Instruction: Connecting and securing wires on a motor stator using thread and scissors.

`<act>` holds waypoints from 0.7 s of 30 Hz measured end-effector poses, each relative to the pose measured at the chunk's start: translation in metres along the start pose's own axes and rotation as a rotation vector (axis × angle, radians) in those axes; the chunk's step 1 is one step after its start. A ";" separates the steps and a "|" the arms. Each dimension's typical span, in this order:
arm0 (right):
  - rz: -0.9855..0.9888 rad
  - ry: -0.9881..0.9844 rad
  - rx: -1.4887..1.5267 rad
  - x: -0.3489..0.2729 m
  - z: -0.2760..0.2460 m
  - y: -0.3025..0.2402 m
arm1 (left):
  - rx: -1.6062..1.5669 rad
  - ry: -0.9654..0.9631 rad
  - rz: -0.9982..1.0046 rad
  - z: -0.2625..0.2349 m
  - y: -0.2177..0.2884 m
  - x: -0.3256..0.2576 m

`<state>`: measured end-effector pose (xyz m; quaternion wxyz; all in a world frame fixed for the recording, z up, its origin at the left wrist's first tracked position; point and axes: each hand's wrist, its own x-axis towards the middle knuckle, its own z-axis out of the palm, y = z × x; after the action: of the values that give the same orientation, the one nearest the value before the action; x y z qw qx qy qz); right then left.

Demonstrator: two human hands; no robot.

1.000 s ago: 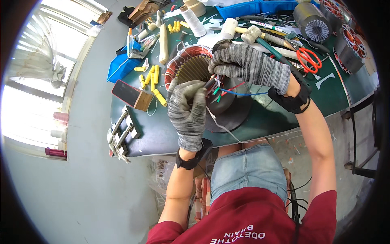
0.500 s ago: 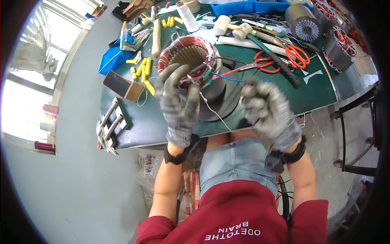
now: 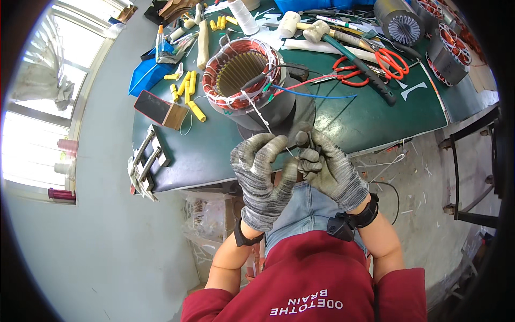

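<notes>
A motor stator (image 3: 241, 75) with red-brown copper windings laced in white cord stands at the table's near side, on a dark round base. From its near rim a white cord (image 3: 257, 114) runs down toward my hands. My gloved right hand (image 3: 332, 174) is closed, pinching the cord's end between thumb and fingers. Beside it, my gloved left hand (image 3: 263, 177) has its fingers curved and apart, the fingertips close to the cord. Blue and red lead wires, the blue one (image 3: 327, 96) longer, stick out to the right of the stator.
Red-handled scissors (image 3: 351, 72), a green-handled hammer (image 3: 354, 64) and pale mallets lie right of the stator. Yellow tubes (image 3: 189, 86), a phone (image 3: 153, 106) and a metal frame (image 3: 150, 155) are at left. More stators (image 3: 399, 24) stand at the far right.
Both hands have drawn back toward my body and come together; my left hand has left the stator's rim. The cord is now stretched from the stator to my right hand.
</notes>
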<state>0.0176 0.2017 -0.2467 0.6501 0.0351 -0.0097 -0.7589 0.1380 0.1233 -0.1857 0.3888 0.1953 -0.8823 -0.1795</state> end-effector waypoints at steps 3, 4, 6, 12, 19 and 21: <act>-0.048 -0.051 -0.037 0.001 -0.001 0.004 | 0.058 -0.088 0.118 0.002 0.003 -0.003; -0.094 -0.020 -0.114 0.002 0.000 0.006 | 0.068 -0.105 0.123 0.005 0.004 -0.004; -0.137 0.009 -0.189 0.002 0.004 0.011 | 0.110 -0.147 0.020 0.013 0.006 -0.006; -0.571 0.087 -1.151 0.002 0.020 0.025 | 0.060 0.052 -0.025 0.028 0.003 -0.008; -0.781 0.048 -1.233 0.014 0.043 -0.004 | -0.724 0.247 -0.320 0.003 0.001 0.024; -1.034 0.075 -1.610 0.023 0.047 -0.021 | -0.401 0.244 -0.232 -0.002 -0.009 0.046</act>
<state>-0.0101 0.1805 -0.2016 0.0634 -0.3983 0.5525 -0.7294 0.1127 0.0929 -0.1600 0.5002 0.2343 -0.7473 -0.3694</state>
